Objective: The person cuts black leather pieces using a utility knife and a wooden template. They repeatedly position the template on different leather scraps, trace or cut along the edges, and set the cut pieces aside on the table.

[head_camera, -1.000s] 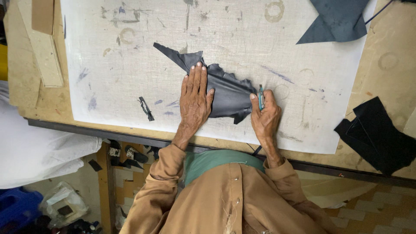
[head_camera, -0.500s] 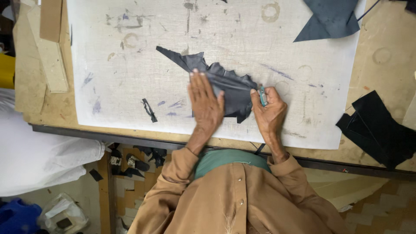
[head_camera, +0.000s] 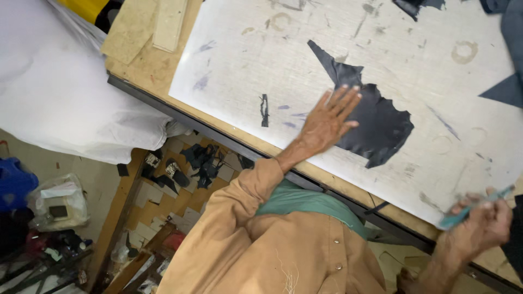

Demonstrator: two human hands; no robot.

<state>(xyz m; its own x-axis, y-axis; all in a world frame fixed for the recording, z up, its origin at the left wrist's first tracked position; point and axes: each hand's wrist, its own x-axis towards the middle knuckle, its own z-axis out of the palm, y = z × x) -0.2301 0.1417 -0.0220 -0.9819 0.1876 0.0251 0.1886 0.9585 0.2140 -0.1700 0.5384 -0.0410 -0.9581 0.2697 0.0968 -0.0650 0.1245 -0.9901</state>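
Stains, ring marks and dark smears covered the white board (head_camera: 392,49) lying on the wooden worktop (head_camera: 147,71). On the board lay a jagged black scrap (head_camera: 381,122); the left hand (head_camera: 327,120) rested flat on its edge, fingers spread wide and gripping nothing. The right hand (head_camera: 482,228), off the board's near corner, was closed round a teal cutter (head_camera: 471,209). A white sheet (head_camera: 71,92) hung left of the worktop, over a tiled floor (head_camera: 180,190) littered with black offcuts (head_camera: 204,160).
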